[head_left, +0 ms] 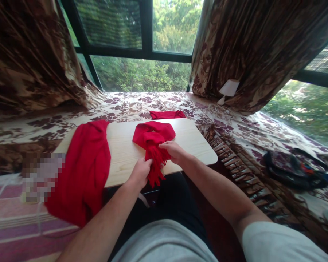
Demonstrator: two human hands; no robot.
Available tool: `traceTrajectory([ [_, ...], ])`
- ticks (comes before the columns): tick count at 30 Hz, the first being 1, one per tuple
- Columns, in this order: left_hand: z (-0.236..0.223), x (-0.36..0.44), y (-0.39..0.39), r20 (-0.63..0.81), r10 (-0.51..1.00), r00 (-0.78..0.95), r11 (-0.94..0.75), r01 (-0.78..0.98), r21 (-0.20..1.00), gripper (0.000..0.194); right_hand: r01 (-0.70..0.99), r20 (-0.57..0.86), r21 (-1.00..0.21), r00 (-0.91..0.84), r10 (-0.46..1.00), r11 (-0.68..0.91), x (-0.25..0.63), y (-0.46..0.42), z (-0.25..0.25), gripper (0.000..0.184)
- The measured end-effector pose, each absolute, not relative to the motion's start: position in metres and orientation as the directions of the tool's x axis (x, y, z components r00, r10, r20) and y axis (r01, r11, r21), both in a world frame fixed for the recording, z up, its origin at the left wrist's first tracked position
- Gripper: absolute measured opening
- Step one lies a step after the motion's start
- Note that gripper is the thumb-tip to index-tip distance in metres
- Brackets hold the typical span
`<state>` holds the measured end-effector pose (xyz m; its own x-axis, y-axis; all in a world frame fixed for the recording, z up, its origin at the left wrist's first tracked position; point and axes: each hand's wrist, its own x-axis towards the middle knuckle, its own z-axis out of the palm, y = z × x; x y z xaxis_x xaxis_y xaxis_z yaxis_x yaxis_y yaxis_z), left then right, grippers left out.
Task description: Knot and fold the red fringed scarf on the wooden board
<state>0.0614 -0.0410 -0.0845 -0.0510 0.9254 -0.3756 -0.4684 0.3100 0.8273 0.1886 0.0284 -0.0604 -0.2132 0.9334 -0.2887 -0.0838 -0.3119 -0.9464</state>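
On the right side, on the floral cover (pixel 243 136), there lies a black bag (pixel 297 176); small orange and blue items show at it, but I cannot tell whether they are inside or only beside it.

The red fringed scarf (pixel 154 136) is on the light wooden table (pixel 123 149), near the middle of its width. Its upper part forms a flat loop, which turns its closed side to the window (pixel 142 72). From this loop the fringed end comes down toward the person, and it hangs over the near edge of the table. The long axis of this end runs roughly from the window to the person's body.

Both forearms reach forward and come together at the scarf. The left hand (pixel 141 170) is closed in a narrow grip on the left edge of the fringed end. The right hand (pixel 173 151) is a little farther forward and pinches the right edge between thumb and fingers.

A large red cloth (pixel 84 167) covers the left part of the table and falls over its edge.
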Motion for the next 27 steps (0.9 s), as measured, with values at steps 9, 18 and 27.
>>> traceTrajectory([
  [9,-0.075,0.073,-0.054,-0.396,0.911,-0.116,0.304,-0.463,0.833,0.007,-0.075,-0.282,-0.948,-0.257,0.924,-0.31,0.185,0.022,-0.047,0.016],
  [18,-0.085,0.089,-0.069,-0.531,0.836,0.14,0.523,-0.498,0.692,0.005,-0.254,-0.274,-0.904,-0.268,0.924,-0.342,0.175,0.016,-0.025,0.024],
  [27,-0.083,0.066,-0.116,-0.528,0.677,0.513,0.376,0.376,0.847,0.03,0.394,-0.107,-0.919,-0.202,0.973,-0.019,0.207,0.008,-0.065,0.014],
])
